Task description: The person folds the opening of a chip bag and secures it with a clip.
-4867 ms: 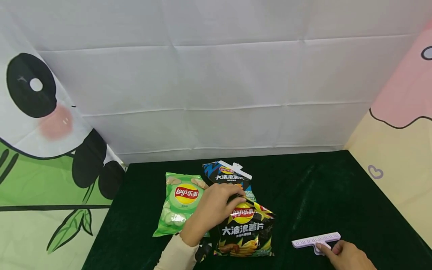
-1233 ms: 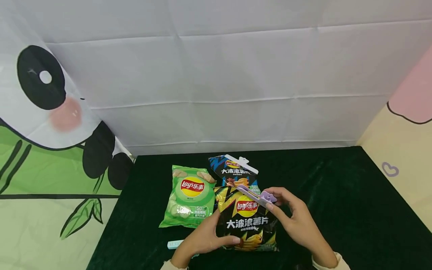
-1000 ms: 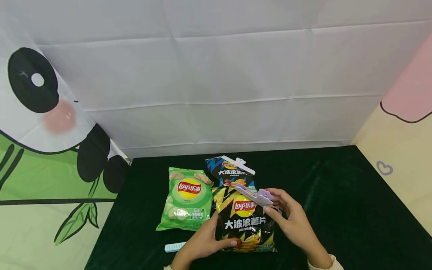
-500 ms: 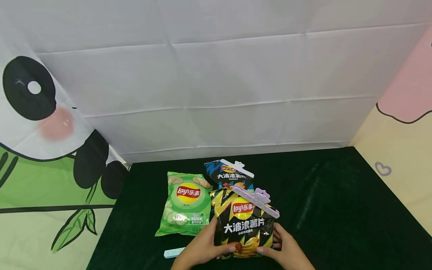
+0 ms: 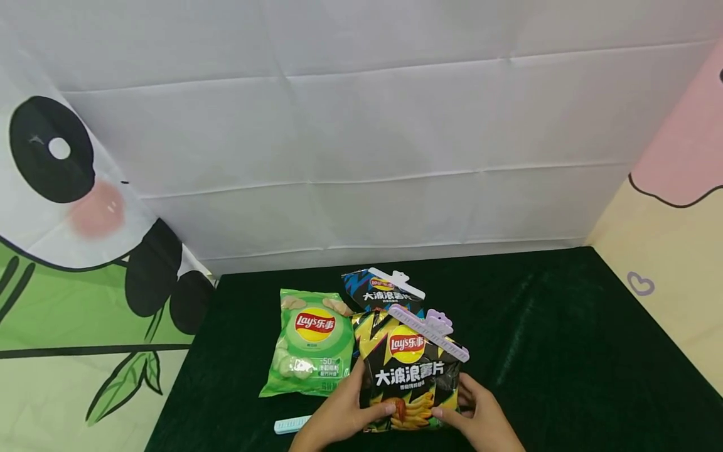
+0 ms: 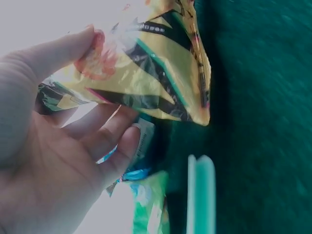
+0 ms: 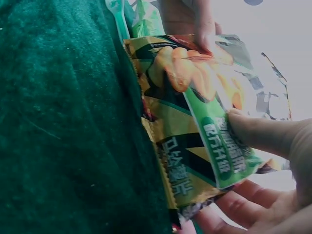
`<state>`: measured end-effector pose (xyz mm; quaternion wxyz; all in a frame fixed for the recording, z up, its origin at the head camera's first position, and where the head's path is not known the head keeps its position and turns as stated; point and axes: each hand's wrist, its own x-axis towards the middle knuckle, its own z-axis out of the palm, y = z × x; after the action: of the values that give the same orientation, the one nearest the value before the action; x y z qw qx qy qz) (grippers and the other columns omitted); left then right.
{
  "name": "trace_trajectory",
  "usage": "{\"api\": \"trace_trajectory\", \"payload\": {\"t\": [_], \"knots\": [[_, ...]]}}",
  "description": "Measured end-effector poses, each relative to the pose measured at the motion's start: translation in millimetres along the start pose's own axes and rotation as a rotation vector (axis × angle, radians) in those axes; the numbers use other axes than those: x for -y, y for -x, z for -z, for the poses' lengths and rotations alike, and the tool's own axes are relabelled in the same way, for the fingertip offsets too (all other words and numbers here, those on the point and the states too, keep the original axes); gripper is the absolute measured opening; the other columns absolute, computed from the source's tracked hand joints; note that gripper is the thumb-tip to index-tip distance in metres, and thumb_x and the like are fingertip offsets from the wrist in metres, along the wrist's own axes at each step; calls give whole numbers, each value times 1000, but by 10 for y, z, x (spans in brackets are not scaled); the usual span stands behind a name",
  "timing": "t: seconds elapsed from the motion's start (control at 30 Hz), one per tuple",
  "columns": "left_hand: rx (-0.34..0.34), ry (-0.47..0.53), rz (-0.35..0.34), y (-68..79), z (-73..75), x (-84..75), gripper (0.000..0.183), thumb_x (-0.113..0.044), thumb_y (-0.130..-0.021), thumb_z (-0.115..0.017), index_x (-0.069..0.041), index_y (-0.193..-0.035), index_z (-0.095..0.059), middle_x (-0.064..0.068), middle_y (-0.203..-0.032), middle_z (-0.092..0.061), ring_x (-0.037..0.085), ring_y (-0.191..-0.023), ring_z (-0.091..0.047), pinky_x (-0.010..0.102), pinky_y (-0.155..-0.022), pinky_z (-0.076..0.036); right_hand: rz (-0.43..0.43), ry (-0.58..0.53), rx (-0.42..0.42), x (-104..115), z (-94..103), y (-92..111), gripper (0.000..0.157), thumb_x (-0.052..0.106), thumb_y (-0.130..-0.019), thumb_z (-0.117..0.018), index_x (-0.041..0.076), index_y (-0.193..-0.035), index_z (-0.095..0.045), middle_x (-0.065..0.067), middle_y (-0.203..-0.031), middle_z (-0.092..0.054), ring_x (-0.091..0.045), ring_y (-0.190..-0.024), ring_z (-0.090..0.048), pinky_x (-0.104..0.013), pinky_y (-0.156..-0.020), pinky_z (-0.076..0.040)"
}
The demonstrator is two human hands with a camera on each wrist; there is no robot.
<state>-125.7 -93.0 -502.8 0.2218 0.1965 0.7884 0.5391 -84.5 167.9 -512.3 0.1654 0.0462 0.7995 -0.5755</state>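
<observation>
Both hands hold a black-and-yellow bag of potato chips (image 5: 407, 376) by its lower sides. My left hand (image 5: 343, 411) has its thumb on the bag's front and its fingers behind, as the left wrist view shows. On the other side, my right hand (image 5: 477, 414) grips the bag likewise, thumb in front and fingers underneath. A purple bag clip (image 5: 429, 333) sits slantwise across the bag's folded top right corner. Behind it lies a blue-and-black chip bag (image 5: 384, 295) with a white clip (image 5: 397, 282) on its top, its lower part hidden.
A green chip bag (image 5: 310, 342) lies just left of the held one. Partly hidden by the left hand, a light blue clip (image 5: 290, 425) rests on the dark green tablecloth (image 5: 565, 351). A white cloth backdrop (image 5: 361, 138) hangs behind the table.
The right hand brought the purple clip to the black-and-yellow bag's top, let it go there, and moved down to the bag's lower right side. The bag has since tilted up slightly.
</observation>
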Motion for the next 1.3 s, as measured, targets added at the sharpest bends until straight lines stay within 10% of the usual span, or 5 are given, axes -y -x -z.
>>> {"api": "trace_trajectory", "payload": {"t": [0.33,1.3], "knots": [[-101,-38,-92,-106,-58,-139,78,-42,-87,-65,-37,-146,-14,-1,-141,-47,20,-125,-53,35,-100,-48,-52,-11,-179,167,75,7,61,41,-76,-76,17,-127,-53,-3,-114,-68,-15,-99,-65,-36,-81,-55],[-152,-95,-193,-424,-182,-407,80,-44,-88,-63,-39,-147,-10,-4,-142,-47,16,-127,-51,36,-102,-46,-32,-50,-242,240,409,14,67,48,-78,-71,22,-134,-45,-6,-129,-59,-19,-115,-58,-36,-90,-52]]}}
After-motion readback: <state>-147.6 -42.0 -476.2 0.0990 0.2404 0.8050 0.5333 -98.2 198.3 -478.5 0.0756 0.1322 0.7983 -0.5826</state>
